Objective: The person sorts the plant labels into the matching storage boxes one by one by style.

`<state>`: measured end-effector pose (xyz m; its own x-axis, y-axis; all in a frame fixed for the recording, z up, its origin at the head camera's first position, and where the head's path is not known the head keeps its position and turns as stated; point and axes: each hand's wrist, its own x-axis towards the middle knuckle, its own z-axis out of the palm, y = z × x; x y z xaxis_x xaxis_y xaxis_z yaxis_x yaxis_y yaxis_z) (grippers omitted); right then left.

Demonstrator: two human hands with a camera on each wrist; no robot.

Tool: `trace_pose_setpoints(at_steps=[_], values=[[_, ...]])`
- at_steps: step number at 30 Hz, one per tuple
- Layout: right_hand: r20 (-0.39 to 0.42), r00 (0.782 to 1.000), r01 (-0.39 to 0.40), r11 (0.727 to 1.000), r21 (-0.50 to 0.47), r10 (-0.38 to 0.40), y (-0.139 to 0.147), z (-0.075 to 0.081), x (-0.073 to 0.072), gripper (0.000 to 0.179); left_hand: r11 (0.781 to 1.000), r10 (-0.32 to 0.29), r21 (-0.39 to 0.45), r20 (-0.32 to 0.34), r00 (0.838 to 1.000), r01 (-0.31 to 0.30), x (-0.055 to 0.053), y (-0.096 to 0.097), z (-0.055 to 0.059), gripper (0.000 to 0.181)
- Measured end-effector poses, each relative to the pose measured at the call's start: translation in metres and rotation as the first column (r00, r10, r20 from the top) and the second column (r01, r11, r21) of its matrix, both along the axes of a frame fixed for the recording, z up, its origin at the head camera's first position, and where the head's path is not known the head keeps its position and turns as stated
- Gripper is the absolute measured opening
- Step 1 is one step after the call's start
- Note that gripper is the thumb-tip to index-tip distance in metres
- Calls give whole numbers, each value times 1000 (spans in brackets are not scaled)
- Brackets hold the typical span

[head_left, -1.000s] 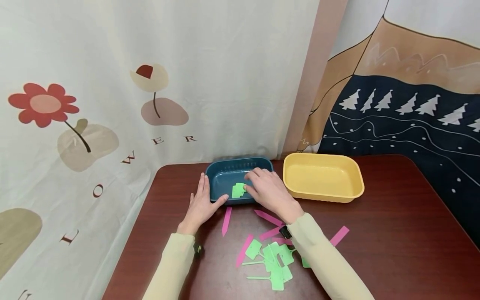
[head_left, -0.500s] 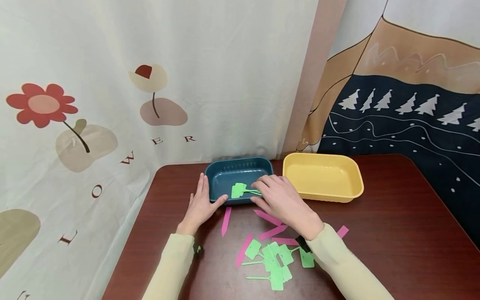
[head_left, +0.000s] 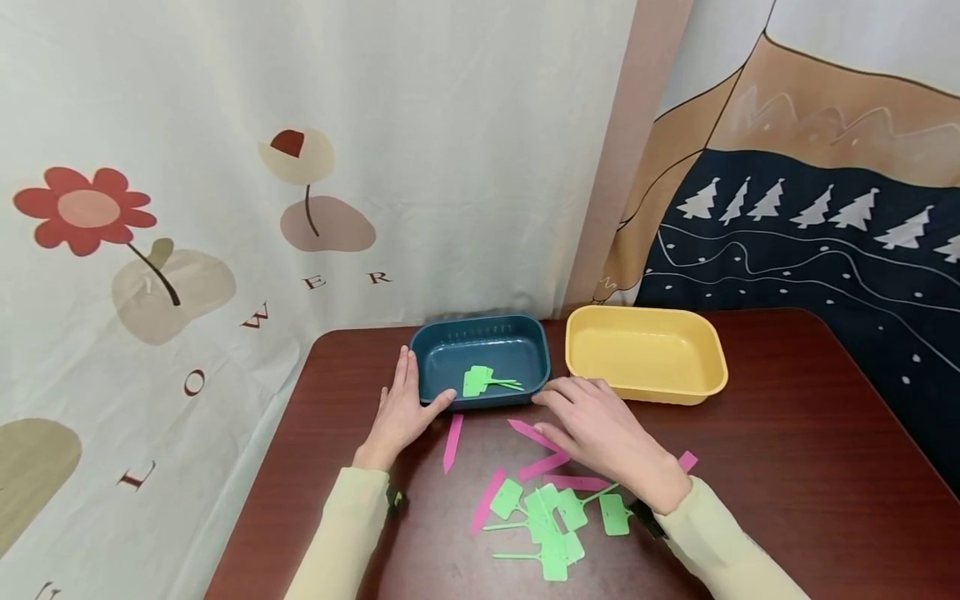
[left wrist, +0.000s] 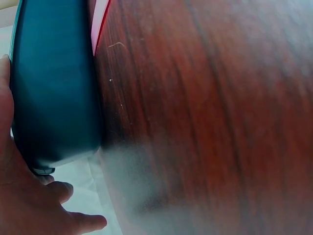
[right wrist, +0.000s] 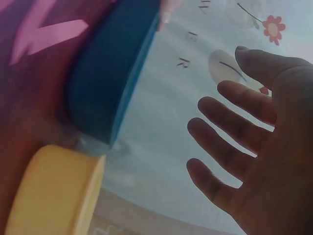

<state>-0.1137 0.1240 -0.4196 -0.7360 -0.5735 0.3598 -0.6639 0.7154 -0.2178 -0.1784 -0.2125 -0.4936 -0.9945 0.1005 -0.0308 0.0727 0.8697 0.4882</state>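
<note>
My left hand (head_left: pixel 400 410) rests against the left front corner of the dark blue bin (head_left: pixel 538 354), its thumb at the front rim and its fingers straight along the left side. Inside the bin lies a small pile of green plant labels (head_left: pixel 477 381) with thin stems. Nothing is in my right hand (head_left: pixel 596 421), which hovers over the table just outside the bin's right front corner; the right wrist view shows its fingers apart and relaxed. Below it on the table are pink pointed plant labels (head_left: pixel 543 465) and an overlapping heap of green plant labels (head_left: pixel 553 557).
A yellow bin (head_left: pixel 647 392) stands right of the blue one, near the table's back edge. One green label (head_left: pixel 615 515) lies apart, close to my right wrist. Another pink label (head_left: pixel 453 444) is in front of the blue bin. A printed curtain (head_left: pixel 480 167) hangs behind the table.
My right hand has let go of green plant labels in the blue bin and drawn back toward the right front, uncovering their stems. The left hand has stayed at the bin.
</note>
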Motion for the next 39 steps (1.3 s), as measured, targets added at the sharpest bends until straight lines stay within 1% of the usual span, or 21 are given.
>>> trace_pose_setpoints(at_steps=[4,10,15,18,23,26,31,34,39], values=[[52,999,5,1000,22,-6,14,-10,7,35,1000,0,14,-4,1000,0,0,0,-1,118],[114,993,-29,999,22,26,30,-24,15,37,1000,1,16,-3,1000,-1,0,0,0,117],[208,977,-50,997,57,37,40,-33,22,37,1000,-4,14,5,1000,4,-1,0,0,118],[235,971,-73,994,81,52,43,-37,24,41,1000,-4,14,11,1000,4,-1,0,0,117],[257,962,-121,988,101,92,46,-42,27,47,1000,-2,11,13,1000,2,-1,0,0,117],[291,951,-144,984,105,108,47,-47,28,44,1000,-3,9,10,1000,3,-1,0,-1,117],[354,930,-157,979,131,102,49,-58,28,44,1000,-2,14,4,1000,2,0,0,-1,117],[360,928,-155,977,146,94,50,-63,28,45,1000,-1,16,-3,1000,1,-1,0,-1,117],[305,947,-151,977,152,99,51,-68,27,41,1000,-3,14,-11,1000,3,0,0,-1,117]])
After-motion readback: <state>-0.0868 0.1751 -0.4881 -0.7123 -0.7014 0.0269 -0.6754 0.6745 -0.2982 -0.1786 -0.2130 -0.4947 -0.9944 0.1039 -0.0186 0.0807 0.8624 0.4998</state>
